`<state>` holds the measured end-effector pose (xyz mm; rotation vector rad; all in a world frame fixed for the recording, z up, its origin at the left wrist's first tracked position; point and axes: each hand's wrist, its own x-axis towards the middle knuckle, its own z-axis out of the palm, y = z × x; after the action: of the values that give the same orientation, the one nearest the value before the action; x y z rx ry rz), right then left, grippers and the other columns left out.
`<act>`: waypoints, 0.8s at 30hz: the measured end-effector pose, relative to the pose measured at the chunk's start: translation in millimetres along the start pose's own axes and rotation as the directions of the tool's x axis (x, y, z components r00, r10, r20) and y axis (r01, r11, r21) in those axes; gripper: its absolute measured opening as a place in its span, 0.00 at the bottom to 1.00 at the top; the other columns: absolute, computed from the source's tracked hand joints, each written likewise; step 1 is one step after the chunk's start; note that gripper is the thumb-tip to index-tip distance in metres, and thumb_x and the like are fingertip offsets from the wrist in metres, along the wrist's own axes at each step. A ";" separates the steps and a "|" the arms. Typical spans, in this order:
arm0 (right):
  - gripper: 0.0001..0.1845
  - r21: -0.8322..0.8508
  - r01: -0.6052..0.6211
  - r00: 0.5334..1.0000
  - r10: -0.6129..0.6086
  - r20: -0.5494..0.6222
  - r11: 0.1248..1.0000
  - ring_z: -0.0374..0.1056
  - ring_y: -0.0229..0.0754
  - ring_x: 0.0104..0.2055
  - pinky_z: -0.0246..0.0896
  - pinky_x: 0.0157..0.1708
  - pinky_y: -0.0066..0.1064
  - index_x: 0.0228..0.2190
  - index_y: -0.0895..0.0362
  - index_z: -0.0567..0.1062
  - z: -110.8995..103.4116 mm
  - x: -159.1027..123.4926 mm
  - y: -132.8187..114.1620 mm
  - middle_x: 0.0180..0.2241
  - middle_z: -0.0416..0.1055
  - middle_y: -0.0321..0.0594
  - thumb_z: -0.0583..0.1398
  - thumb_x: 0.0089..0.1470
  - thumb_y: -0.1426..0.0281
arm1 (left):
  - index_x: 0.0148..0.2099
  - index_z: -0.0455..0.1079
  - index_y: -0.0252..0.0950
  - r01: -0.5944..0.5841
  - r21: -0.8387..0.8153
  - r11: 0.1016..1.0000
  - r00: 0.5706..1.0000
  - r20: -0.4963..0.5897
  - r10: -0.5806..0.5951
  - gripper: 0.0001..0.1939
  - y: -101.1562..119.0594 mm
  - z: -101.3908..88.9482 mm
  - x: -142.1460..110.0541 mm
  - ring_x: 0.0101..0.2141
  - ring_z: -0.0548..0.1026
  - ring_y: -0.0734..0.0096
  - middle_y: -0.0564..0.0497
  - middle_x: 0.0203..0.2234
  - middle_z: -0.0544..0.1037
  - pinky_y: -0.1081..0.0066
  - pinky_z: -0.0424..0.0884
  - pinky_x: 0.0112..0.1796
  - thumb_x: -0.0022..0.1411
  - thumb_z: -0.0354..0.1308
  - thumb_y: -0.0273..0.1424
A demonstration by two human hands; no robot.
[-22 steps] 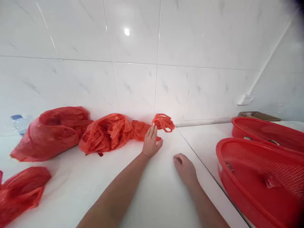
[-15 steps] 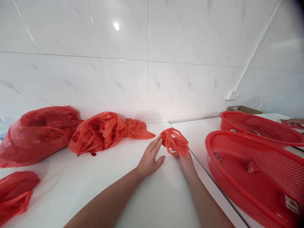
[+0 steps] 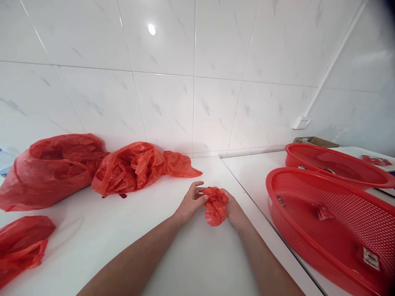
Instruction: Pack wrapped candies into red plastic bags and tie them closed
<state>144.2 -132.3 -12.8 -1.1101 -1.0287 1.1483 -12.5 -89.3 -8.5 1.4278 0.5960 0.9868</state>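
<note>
A small crumpled red plastic bag (image 3: pixel 215 204) is bunched between both my hands just above the white counter (image 3: pixel 129 242). My left hand (image 3: pixel 190 202) pinches its left side with the fingers curled. Closed on the bag's right side is my right hand (image 3: pixel 233 209). Behind them, a heap of red plastic bags (image 3: pixel 135 166) lies against the tiled wall.
A larger stuffed red bag (image 3: pixel 51 168) sits at the far left, another red bag (image 3: pixel 21 246) at the near left edge. Two red mesh baskets (image 3: pixel 336 213) (image 3: pixel 336 164) stand at the right. A wall socket (image 3: pixel 301 122) and a brown box (image 3: pixel 314 142) are behind them.
The small bag was taken from the end of the heap and pulled toward me. Both hands have closed on it and squeezed it into a tighter wad.
</note>
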 end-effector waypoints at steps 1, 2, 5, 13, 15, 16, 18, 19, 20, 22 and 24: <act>0.14 -0.007 -0.001 1.000 0.001 0.012 1.000 0.66 0.40 0.30 0.61 0.30 0.32 0.30 0.54 0.73 -0.3 1.0 0.8 0.30 0.72 0.34 0.66 0.38 0.64 | 0.56 0.57 0.41 0.023 0.005 1.000 1.000 0.012 -0.023 0.26 -0.9 -0.9 0.0 0.44 0.71 0.63 0.45 0.44 0.71 0.61 0.69 0.44 0.57 0.58 0.37; 0.14 -0.014 -0.005 1.000 0.005 0.023 1.000 0.66 0.40 0.31 0.61 0.31 0.32 0.31 0.54 0.73 -0.7 1.5 1.1 0.30 0.72 0.34 0.65 0.38 0.65 | 0.56 0.56 0.41 0.045 0.013 0.999 0.999 0.030 -0.046 0.27 -1.7 -1.8 0.0 0.44 0.71 0.63 0.44 0.45 0.70 0.61 0.69 0.44 0.57 0.59 0.37; 0.13 -0.044 -0.032 0.999 0.034 0.039 0.999 0.67 0.43 0.33 0.62 0.31 0.33 0.32 0.54 0.74 -1.9 0.5 -1.0 0.30 0.73 0.36 0.65 0.38 0.69 | 0.58 0.54 0.42 0.093 0.035 0.995 0.989 0.109 -0.097 0.30 -4.6 -4.8 0.9 0.43 0.72 0.62 0.43 0.47 0.69 0.61 0.69 0.41 0.55 0.60 0.33; 0.08 0.212 -0.131 0.989 0.113 0.091 0.968 0.66 0.39 0.28 0.63 0.28 0.31 0.26 0.57 0.75 -19.3 -2.0 -3.5 0.26 0.73 0.38 0.65 0.37 0.74 | 0.51 0.62 0.42 0.030 0.261 0.965 1.000 -0.003 -0.030 0.28 -10.8 -8.8 3.9 0.33 0.72 0.73 0.50 0.39 0.73 0.73 0.69 0.32 0.47 0.51 0.18; 0.06 0.314 -0.112 0.994 0.109 0.027 0.943 0.65 0.36 0.26 0.62 0.26 0.28 0.25 0.58 0.74 -27.0 0.3 -2.8 0.25 0.71 0.36 0.65 0.38 0.73 | 0.43 0.68 0.40 0.029 0.360 0.933 0.996 -0.093 0.005 0.20 -7.5 -12.4 5.0 0.29 0.71 0.75 0.52 0.34 0.74 0.75 0.67 0.29 0.48 0.49 0.19; 0.06 0.350 -0.089 0.995 0.096 -0.003 0.933 0.64 0.35 0.26 0.62 0.26 0.27 0.25 0.57 0.74 -30.5 1.5 -2.7 0.25 0.71 0.35 0.64 0.39 0.73 | 0.39 0.69 0.39 0.030 0.390 0.920 0.992 -0.124 0.021 0.16 -5.3 -14.9 5.8 0.28 0.70 0.75 0.53 0.32 0.75 0.75 0.66 0.28 0.49 0.48 0.20; 0.06 0.407 -0.039 0.996 0.070 -0.061 0.912 0.64 0.33 0.27 0.62 0.26 0.25 0.26 0.56 0.74 -35.6 3.7 -2.7 0.28 0.72 0.33 0.63 0.39 0.72 | 0.34 0.70 0.38 0.026 0.404 0.914 0.985 -0.165 0.046 0.11 -0.7 -20.6 7.7 0.27 0.70 0.74 0.54 0.28 0.75 0.75 0.65 0.27 0.51 0.48 0.22; 0.06 0.432 -0.016 0.994 0.061 -0.091 0.902 0.64 0.33 0.28 0.63 0.27 0.25 0.26 0.56 0.73 -37.2 4.5 -2.9 0.28 0.72 0.33 0.63 0.39 0.72 | 0.33 0.70 0.38 0.021 0.401 0.916 0.981 -0.186 0.059 0.10 1.3 -23.4 8.8 0.27 0.70 0.74 0.54 0.28 0.74 0.75 0.64 0.27 0.52 0.48 0.24; 0.07 0.449 0.007 0.992 0.052 -0.119 0.893 0.65 0.33 0.28 0.63 0.27 0.25 0.26 0.55 0.73 -38.0 5.1 -3.2 0.28 0.72 0.32 0.63 0.38 0.73 | 0.32 0.70 0.38 0.017 0.401 0.916 0.975 -0.211 0.075 0.09 2.9 -25.9 9.9 0.27 0.69 0.74 0.54 0.27 0.74 0.75 0.64 0.27 0.53 0.49 0.25; 0.08 0.470 0.047 0.986 0.035 -0.164 0.882 0.65 0.34 0.30 0.64 0.30 0.25 0.25 0.55 0.73 -37.9 5.5 -3.8 0.27 0.72 0.32 0.64 0.37 0.75 | 0.30 0.69 0.38 0.006 0.396 0.918 0.959 -0.263 0.107 0.07 4.5 -29.9 11.9 0.26 0.68 0.74 0.54 0.25 0.73 0.74 0.63 0.28 0.53 0.50 0.28; 0.09 0.475 0.079 0.981 0.017 -0.195 0.876 0.66 0.35 0.32 0.65 0.32 0.26 0.24 0.55 0.72 -35.8 5.1 -4.4 0.26 0.72 0.32 0.63 0.35 0.78 | 0.29 0.68 0.38 -0.005 0.383 0.924 0.941 -0.311 0.134 0.06 3.7 -32.2 13.7 0.26 0.67 0.74 0.55 0.24 0.71 0.74 0.62 0.27 0.54 0.51 0.30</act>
<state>180.7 -131.9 -14.0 -0.7802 -0.5589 1.1626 -33.4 -61.3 -5.3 1.6396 1.0348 1.2309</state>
